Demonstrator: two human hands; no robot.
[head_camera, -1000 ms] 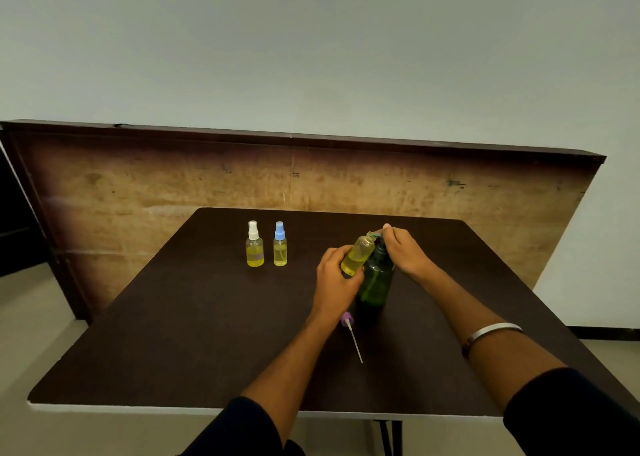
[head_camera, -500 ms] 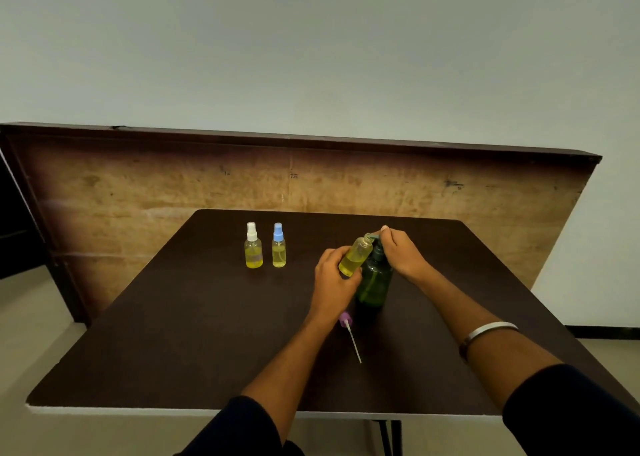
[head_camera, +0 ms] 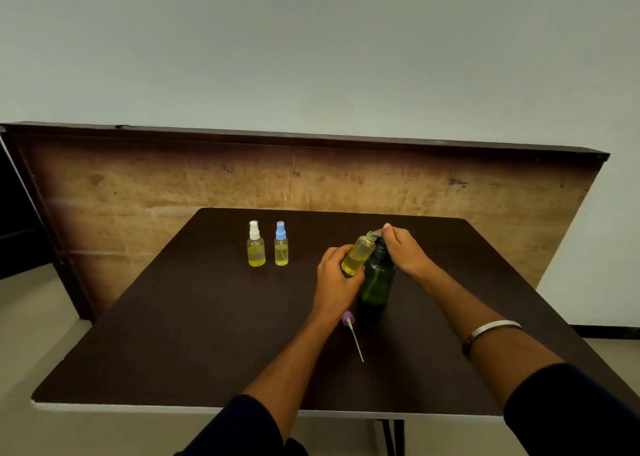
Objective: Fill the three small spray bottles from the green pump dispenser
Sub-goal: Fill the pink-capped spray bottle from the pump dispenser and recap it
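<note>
- Near, lower centre: purple sprayer (head_camera: 347, 317) w/ dip tube lies loose on table (head_camera: 173, 334), just below L hand. Same spot as 1 s ago → third bottle not capped yet.
- Mid centre: L hand (head_camera: 335, 284) wrapped round open bottle (head_camera: 358, 255), tilted, neck up against pump spout. Approx half full of yellow liquid, level looks unchanged vs 0.5 s ago; too small to be sure.
- R hand (head_camera: 405, 251) curled on head of pump (head_camera: 377, 279), fingers clamped over top, thumb up. Pump upright on table, touching L hand. Barely any shift in either hand over last sec → reads as mid-press, pumping ongoing.
- Far, centre left: white-cap bottle (head_camera: 256, 246) & blue-cap bottle (head_camera: 281, 246) side by side, capped, yellow inside, not moved. Likely done.
- Net: 2 of 3 filled, prob. Remaining: top up third, refit sprayer. Risk: drip if neck slips off spout.
</note>
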